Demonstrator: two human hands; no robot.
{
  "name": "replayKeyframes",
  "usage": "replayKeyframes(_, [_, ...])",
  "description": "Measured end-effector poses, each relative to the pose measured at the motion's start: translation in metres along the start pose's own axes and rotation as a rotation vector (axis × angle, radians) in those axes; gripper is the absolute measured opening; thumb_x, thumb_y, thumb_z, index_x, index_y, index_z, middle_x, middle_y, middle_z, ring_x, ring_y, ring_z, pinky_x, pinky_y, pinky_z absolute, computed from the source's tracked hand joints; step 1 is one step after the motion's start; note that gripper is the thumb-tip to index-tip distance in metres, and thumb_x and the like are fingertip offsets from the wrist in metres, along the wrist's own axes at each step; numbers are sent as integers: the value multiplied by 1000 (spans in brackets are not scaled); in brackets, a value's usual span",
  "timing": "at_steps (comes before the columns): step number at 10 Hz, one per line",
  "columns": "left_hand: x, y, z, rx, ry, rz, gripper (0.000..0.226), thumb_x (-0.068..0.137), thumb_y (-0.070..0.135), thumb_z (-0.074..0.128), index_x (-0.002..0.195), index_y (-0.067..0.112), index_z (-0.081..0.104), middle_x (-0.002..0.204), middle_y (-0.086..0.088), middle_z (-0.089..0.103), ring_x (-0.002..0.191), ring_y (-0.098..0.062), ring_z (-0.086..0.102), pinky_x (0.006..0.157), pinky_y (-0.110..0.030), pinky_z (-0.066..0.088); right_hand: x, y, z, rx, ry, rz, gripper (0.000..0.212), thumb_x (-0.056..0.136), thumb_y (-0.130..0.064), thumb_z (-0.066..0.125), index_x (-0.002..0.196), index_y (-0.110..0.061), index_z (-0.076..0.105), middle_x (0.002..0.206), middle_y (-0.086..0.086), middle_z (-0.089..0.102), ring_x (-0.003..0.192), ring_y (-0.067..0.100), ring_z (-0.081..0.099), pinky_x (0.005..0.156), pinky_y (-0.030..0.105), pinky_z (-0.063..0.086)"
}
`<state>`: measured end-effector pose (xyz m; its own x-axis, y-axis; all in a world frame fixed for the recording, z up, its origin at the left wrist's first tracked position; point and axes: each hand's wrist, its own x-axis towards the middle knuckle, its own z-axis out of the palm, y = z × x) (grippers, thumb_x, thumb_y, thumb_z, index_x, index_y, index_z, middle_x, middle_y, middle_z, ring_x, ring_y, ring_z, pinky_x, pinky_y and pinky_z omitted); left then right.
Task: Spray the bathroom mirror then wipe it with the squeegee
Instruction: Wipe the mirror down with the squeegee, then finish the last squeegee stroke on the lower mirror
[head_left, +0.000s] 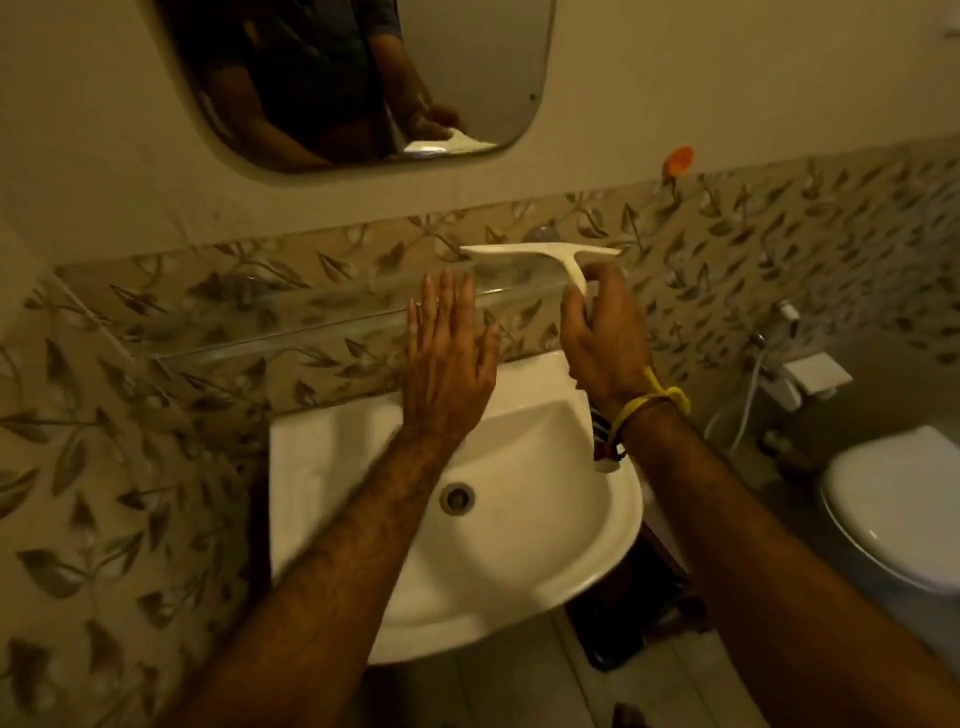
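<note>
The rounded mirror (483, 78) hangs on the wall at the top, reflecting a person and the squeegee. My right hand (602, 332) grips the handle of a white T-shaped squeegee (540, 252), blade up and level, held below the mirror in front of the leaf-patterned tiles. My left hand (447, 353) is open, fingers spread, palm toward the wall above the sink, just left of the squeegee and not touching it. No spray bottle is visible.
A clear glass shelf (291, 322) runs along the tiles under the mirror. The white basin (613, 519) sits below my arms. A toilet (893, 509) and a hose sprayer (753, 384) are at the right. An orange hook (678, 161) sticks to the wall.
</note>
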<state>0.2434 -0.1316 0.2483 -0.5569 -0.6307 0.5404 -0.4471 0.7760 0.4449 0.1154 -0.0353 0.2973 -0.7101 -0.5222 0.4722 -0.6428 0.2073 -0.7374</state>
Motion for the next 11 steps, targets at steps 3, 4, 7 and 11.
replayKeyframes(3, [-55,76,150,-154,-470,-276,59,108,39,41,160,16,26,169,-5,20,158,-21,10,127,-41,19,-35,153,-101,-37,112,358,19,94,-22,57,102,-7,66,85,11,70,78,33,67,69,50,56])
replayKeyframes(4, [-63,98,207,-75,-767,-397,70,107,44,39,163,15,10,171,-5,5,158,-22,1,126,-46,19,-41,212,-132,-67,119,499,19,93,-24,57,104,-10,66,88,14,71,78,35,68,68,54,57])
replayKeyframes(7, [-77,125,327,361,-699,-582,100,100,48,51,157,-6,-9,168,-25,-7,156,-42,1,126,-47,11,-44,360,-170,-205,0,764,22,92,-30,54,111,-24,64,96,11,72,87,35,69,78,49,58])
replayKeyframes(11, [-82,115,353,342,-531,-717,84,104,31,45,159,1,-11,168,-22,-13,153,-48,-9,125,-58,15,19,474,-44,-274,-448,865,40,98,-19,50,136,-7,54,132,22,59,122,39,55,103,45,46])
